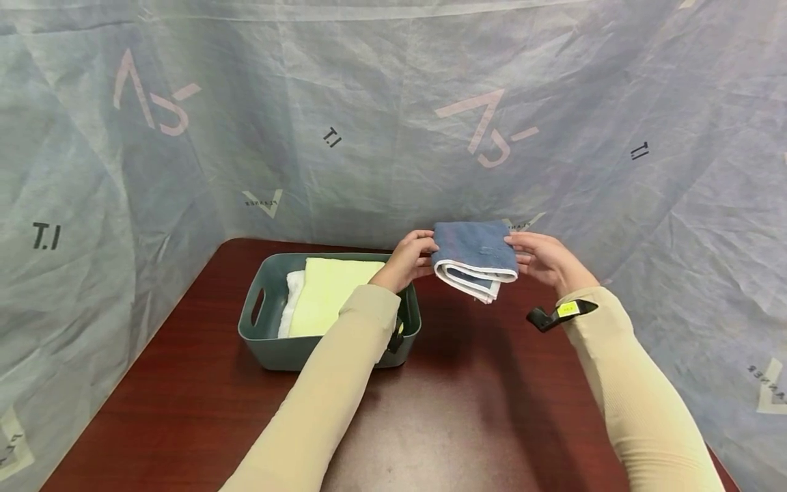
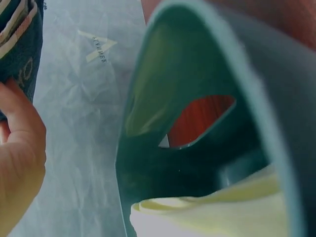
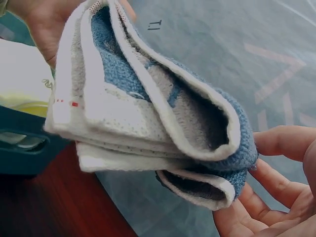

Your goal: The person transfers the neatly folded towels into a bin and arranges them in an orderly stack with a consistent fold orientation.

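A folded blue towel [image 1: 475,244] with white edging is held up in the air, its loose folds hanging toward me. My left hand [image 1: 407,261] pinches its left side, thumb and fingers at the edge. On the opposite side, my right hand [image 1: 546,260] grips the folded end between thumb and fingers. The right wrist view shows the stacked layers of the towel [image 3: 128,113] and its rounded folds beside my right fingers [image 3: 276,143]. In the left wrist view only a corner of the towel [image 2: 24,64] shows above my left thumb.
Left of the towel stands a grey-green plastic basket [image 1: 270,348] with handle holes, partly behind my left forearm. Inside lie a folded pale yellow towel [image 1: 332,287] and a white cloth [image 1: 292,304]. The dark red table [image 1: 184,383] meets a grey printed curtain [image 1: 381,184] behind.
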### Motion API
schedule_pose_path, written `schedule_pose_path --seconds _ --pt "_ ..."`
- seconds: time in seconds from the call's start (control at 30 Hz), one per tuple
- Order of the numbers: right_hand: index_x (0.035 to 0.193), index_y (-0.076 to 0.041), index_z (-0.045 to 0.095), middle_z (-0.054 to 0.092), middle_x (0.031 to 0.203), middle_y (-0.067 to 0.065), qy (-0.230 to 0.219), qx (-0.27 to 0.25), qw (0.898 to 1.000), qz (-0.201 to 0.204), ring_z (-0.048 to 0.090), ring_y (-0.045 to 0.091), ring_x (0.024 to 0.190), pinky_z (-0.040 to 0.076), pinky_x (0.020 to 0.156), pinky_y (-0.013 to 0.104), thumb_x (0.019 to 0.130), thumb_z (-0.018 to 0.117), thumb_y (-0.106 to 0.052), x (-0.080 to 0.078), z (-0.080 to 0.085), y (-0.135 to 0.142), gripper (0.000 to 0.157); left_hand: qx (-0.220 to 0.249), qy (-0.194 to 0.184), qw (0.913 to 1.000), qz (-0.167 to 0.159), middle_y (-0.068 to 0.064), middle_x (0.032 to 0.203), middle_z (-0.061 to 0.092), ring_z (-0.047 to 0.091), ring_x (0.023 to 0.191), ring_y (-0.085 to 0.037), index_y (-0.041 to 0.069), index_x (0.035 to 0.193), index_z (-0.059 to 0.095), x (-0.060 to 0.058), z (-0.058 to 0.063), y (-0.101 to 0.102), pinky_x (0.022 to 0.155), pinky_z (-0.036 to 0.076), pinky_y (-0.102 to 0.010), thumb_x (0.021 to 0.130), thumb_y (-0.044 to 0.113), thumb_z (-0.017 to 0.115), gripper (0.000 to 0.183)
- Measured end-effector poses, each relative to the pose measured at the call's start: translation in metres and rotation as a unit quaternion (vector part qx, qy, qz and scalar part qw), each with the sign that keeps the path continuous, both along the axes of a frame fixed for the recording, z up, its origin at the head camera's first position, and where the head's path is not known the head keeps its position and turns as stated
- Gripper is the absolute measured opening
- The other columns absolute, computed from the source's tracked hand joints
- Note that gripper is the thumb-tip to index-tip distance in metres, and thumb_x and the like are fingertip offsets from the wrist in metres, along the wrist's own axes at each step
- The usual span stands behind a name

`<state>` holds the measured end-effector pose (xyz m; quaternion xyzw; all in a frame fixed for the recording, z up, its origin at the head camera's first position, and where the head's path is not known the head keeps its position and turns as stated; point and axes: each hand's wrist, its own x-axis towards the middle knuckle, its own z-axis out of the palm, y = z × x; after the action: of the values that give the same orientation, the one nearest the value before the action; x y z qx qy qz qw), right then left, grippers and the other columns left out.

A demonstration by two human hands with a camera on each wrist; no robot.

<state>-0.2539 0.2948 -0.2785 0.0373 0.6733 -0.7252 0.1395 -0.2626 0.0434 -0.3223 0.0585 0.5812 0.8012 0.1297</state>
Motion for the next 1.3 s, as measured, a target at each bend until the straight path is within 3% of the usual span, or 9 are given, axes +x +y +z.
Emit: schedule_pose_path --seconds 0.13,0.47,0.57,0.73,0.87,0.97,1.07,1.17,1.3 --pt "0.103 -0.015 0.051 0.038 0.105 0.002 0.002 -0.007 1.000 -0.003 0.047 0.011 0.085 0.045 0.070 0.023 0.090 0.060 -0.014 -0.002 0.001 -0.006 0.015 -0.006 -0.004 1.0000 -0.002 -0.009 0.101 0.049 0.056 0.073 -0.019 0.006 0.130 0.045 0.000 0.002 -0.008 0.068 0.049 -0.031 0.086 0.006 0.051 0.044" --pt "0.111 -0.016 0.048 0.034 0.113 0.002 0.005 0.024 1.000 0.012 0.034 0.021 0.115 0.043 0.074 0.022 0.093 0.056 -0.016 -0.003 0.003 -0.022 0.020 -0.023 -0.017 0.9995 -0.013 -0.010 0.105 0.048 0.056 0.073 -0.020 0.009 0.131 0.042 -0.003 0.003 -0.028 0.066 0.048 -0.032 0.085 0.007 0.049 0.047" --pt "0.124 -0.014 0.044 0.033 0.121 0.005 0.002 0.027 1.000 0.015 0.034 0.023 0.118 0.042 0.081 0.025 0.093 0.056 -0.016 -0.004 0.004 -0.028 0.034 -0.028 -0.017 0.9993 -0.017 -0.010 0.104 0.047 0.055 0.073 -0.020 0.009 0.131 0.042 -0.004 0.005 -0.035 0.067 0.047 -0.032 0.084 0.007 0.049 0.048" --pt "0.146 -0.008 0.025 0.022 0.140 0.012 0.003 0.033 0.999 0.024 0.025 0.028 0.132 0.036 0.096 0.030 0.094 0.055 -0.016 -0.006 0.006 -0.038 0.060 -0.037 -0.014 0.9990 -0.023 -0.011 0.108 0.043 0.054 0.076 -0.021 0.009 0.132 0.041 -0.004 0.011 -0.046 0.070 0.046 -0.033 0.084 0.006 0.048 0.049" --pt "0.132 -0.008 0.039 0.033 0.125 0.011 0.007 0.018 1.000 0.021 0.050 0.023 0.108 0.045 0.086 0.028 0.093 0.056 -0.013 -0.008 0.005 -0.046 0.043 -0.040 -0.016 0.9987 -0.028 -0.013 0.113 0.041 0.054 0.081 -0.023 0.009 0.133 0.038 -0.005 0.013 -0.055 0.072 0.046 -0.034 0.085 0.006 0.047 0.049" --pt "0.116 -0.010 0.045 0.036 0.112 0.008 0.009 0.003 1.000 0.020 0.057 0.018 0.090 0.049 0.075 0.025 0.092 0.056 -0.010 -0.010 0.004 -0.051 0.026 -0.047 -0.018 0.9981 -0.035 -0.015 0.117 0.042 0.055 0.086 -0.024 0.010 0.135 0.036 -0.006 0.013 -0.062 0.072 0.046 -0.034 0.085 0.006 0.046 0.051" --pt "0.119 -0.010 0.045 0.035 0.114 0.007 0.008 0.007 1.000 0.025 0.050 0.024 0.109 0.048 0.074 0.024 0.093 0.054 -0.009 -0.011 0.003 -0.057 0.028 -0.056 -0.023 0.9974 -0.040 -0.016 0.121 0.041 0.055 0.089 -0.025 0.010 0.137 0.034 -0.007 0.013 -0.070 0.071 0.047 -0.034 0.086 0.005 0.045 0.052" --pt "0.132 -0.007 0.039 0.033 0.122 0.009 0.003 0.014 1.000 0.028 0.033 0.031 0.127 0.046 0.084 0.028 0.094 0.052 -0.009 -0.012 0.002 -0.064 0.041 -0.069 -0.026 0.9964 -0.041 -0.014 0.121 0.040 0.054 0.089 -0.025 0.011 0.138 0.032 -0.008 0.013 -0.078 0.070 0.047 -0.033 0.087 0.004 0.045 0.053" --pt "0.145 -0.004 0.027 0.025 0.137 0.014 0.001 0.018 0.999 0.034 0.024 0.032 0.134 0.036 0.099 0.035 0.094 0.053 -0.010 -0.015 0.003 -0.073 0.057 -0.077 -0.025 0.9960 -0.040 -0.011 0.113 0.040 0.053 0.087 -0.023 0.011 0.136 0.032 -0.009 0.015 -0.089 0.066 0.047 -0.032 0.086 0.004 0.045 0.052"
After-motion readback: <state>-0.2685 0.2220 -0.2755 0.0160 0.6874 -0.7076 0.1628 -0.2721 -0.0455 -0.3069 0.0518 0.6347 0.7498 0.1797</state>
